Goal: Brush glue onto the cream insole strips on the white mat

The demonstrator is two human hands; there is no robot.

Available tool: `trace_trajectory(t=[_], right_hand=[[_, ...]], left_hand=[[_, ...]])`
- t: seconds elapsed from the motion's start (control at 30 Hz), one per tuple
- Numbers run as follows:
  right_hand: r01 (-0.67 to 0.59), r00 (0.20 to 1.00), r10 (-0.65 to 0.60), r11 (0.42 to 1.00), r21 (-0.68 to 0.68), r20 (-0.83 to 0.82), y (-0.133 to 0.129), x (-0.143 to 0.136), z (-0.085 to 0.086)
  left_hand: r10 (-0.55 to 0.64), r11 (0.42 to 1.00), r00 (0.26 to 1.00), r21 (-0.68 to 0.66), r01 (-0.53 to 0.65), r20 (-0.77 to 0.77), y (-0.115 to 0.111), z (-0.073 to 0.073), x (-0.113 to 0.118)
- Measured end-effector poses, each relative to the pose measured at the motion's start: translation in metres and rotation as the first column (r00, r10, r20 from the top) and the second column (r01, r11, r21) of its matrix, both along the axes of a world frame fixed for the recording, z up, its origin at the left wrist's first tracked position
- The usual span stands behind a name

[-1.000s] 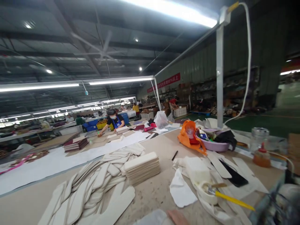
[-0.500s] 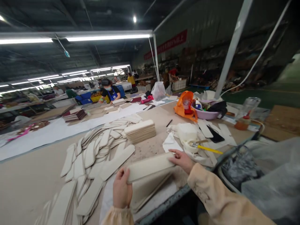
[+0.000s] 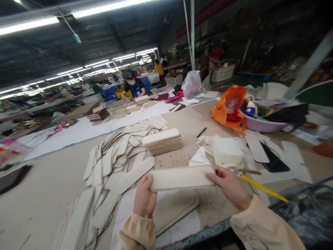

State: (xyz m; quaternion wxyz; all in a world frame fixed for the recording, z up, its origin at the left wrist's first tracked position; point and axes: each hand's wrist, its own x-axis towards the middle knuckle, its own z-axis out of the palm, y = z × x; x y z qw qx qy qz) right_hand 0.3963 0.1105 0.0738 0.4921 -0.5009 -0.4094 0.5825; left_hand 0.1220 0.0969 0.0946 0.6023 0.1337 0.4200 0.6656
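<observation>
Table [image 3: 52, 180]: tan-covered; L hand [image 3: 144, 198] + R hand [image 3: 233, 183] now over near side, vs. only bit of a hand in view 1 s ago.
Loose pile [image 3: 122, 152]: pale strips overlapping, L of hands.
Lilac basin [image 3: 262, 125]: w/ white-and-blue bottle [image 3: 251, 109] + black cloth [image 3: 292, 114] hung over R side; can't make out rest.
Orange bag [image 3: 218, 111]: slumped open by basin, sthg red inside.
Neat stack [image 3: 163, 143]: pale strips squared up, beyond hands.
Held strip [image 3: 180, 178]: btwn hands, seemingly raised above larger flat pieces [image 3: 177, 208]; nearer level in view than 0.5 s ago, so prob. still being handled, not laid down.
Yellow-handled tool [image 3: 265, 190]: near R hand.
Fingers [image 3: 220, 170]: pinching strip, both ends.
</observation>
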Motion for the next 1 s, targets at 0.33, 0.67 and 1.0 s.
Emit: trace_trajectory(t=[0.33, 0.67, 1.0], right_hand=[[-0.265, 0.957, 0.28, 0.949, -0.172, 0.071, 0.046, -0.02, 0.004], [-0.374, 0.924, 0.382, 0.905, -0.201, -0.001, 0.045, -0.033, 0.086], [-0.418, 0.908, 0.414, 0.898, -0.135, -0.059, 0.05, -0.019, 0.116]], left_hand=[[0.272, 0.961, 0.962, -0.063, -0.271, 0.014, 0.007, 0.023, 0.013], [0.332, 0.932, 0.94, -0.181, -0.314, 0.078, -0.019, 0.091, 0.0], [0.364, 0.919, 0.926, -0.203, -0.339, 0.101, -0.026, 0.129, 0.021]])
